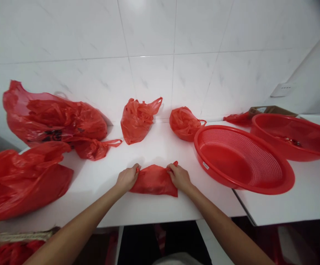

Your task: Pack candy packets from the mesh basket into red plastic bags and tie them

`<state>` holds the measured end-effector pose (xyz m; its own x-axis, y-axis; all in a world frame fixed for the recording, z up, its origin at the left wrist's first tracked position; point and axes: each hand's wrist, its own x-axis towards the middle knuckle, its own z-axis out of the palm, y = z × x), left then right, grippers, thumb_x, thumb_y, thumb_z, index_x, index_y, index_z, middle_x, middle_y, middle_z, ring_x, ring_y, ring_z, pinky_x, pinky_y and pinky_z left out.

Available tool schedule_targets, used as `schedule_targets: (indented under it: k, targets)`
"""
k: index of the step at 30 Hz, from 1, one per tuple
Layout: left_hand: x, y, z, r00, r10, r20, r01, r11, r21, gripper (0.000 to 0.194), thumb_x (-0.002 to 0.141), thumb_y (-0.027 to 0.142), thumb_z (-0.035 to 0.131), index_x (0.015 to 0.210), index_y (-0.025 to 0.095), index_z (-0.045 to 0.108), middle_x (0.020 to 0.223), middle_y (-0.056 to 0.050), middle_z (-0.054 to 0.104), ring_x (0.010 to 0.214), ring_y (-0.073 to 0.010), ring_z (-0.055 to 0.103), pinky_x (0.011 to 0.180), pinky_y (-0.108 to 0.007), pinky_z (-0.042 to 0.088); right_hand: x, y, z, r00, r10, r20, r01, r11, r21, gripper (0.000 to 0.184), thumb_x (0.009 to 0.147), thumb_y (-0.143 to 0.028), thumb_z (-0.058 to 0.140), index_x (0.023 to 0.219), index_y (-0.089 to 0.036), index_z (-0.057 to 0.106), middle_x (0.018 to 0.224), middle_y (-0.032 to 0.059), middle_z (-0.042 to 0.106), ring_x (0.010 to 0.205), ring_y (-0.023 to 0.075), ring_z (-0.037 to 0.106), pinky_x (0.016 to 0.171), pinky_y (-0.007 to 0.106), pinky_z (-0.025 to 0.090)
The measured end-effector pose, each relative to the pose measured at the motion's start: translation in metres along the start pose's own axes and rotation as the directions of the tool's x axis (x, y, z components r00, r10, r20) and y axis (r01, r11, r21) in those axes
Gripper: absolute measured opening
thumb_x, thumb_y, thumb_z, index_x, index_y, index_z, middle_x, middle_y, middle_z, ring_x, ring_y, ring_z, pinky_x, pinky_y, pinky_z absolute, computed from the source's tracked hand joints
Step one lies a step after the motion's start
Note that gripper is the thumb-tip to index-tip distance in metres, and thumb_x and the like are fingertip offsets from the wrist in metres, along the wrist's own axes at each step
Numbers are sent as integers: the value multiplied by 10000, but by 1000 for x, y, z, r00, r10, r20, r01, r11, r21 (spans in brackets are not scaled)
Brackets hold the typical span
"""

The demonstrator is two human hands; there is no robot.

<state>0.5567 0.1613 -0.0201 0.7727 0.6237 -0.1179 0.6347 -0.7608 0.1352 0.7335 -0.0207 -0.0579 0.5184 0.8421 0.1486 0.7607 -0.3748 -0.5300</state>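
Note:
A small red plastic bag [156,181] lies spread near the front of the white table [160,211]. At its upper left corner, my left hand [128,178] is closed on the plastic. The upper right corner is pinched in my right hand [180,177], and a red tip sticks up above the fingers. Between both hands the bag's top edge is stretched out. Whatever is inside the bag, if anything, does not show clearly.
Filled red bags [138,119] stand along the tiled wall, with larger ones [19,180] at left. A red perforated basket [245,160] stands at right, overlapping a red basin [298,136] holding small items. Behind is a cardboard box [273,109]. Below left sits a carton of red plastic.

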Motion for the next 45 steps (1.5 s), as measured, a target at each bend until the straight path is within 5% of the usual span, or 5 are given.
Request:
schedule_targets:
  k: [10,26,30,35,45]
  targets:
    - [10,-3,24,996,83,-37,-74,979,190,281,951,218,322,1072,191,575,1023,-131,672,962,-271,616,781,-369,440,3,2,19,999,-42,-2,41,979,-198,264,963,-212,341,1041,-172,589,911,111,616,868,227,525,728,316,340]
    - [-3,-34,-16,991,-68,-111,73,996,41,375,963,372,305,1067,144,584,1038,-158,664,916,-292,634,706,-384,491,-5,1,12,997,-57,-54,54,998,-42,314,958,-406,369,768,-187,491,715,35,552,656,173,505,635,288,312]
    - [-8,1,-25,971,129,-200,-133,991,-10,509,943,428,396,1392,188,374,1424,-134,453,1273,-280,440,1028,-420,355,-8,5,10,994,-82,-72,85,996,41,267,940,-399,400,813,-192,509,743,32,572,667,177,519,617,281,328]
    - [-16,26,-28,926,375,-31,-377,924,-73,328,837,359,592,1154,286,636,1112,-31,692,1044,-241,613,956,-340,414,-15,5,6,990,-34,-133,63,972,226,309,965,-440,331,1094,-215,498,785,2,586,661,156,547,633,267,412]
    - [1,-85,-114,999,32,42,-33,999,41,299,795,266,548,1051,243,702,1079,-75,711,967,-298,643,861,-390,468,-10,11,12,980,118,-162,-36,899,437,279,910,-402,418,1131,-234,445,787,-11,529,629,156,520,619,286,422]
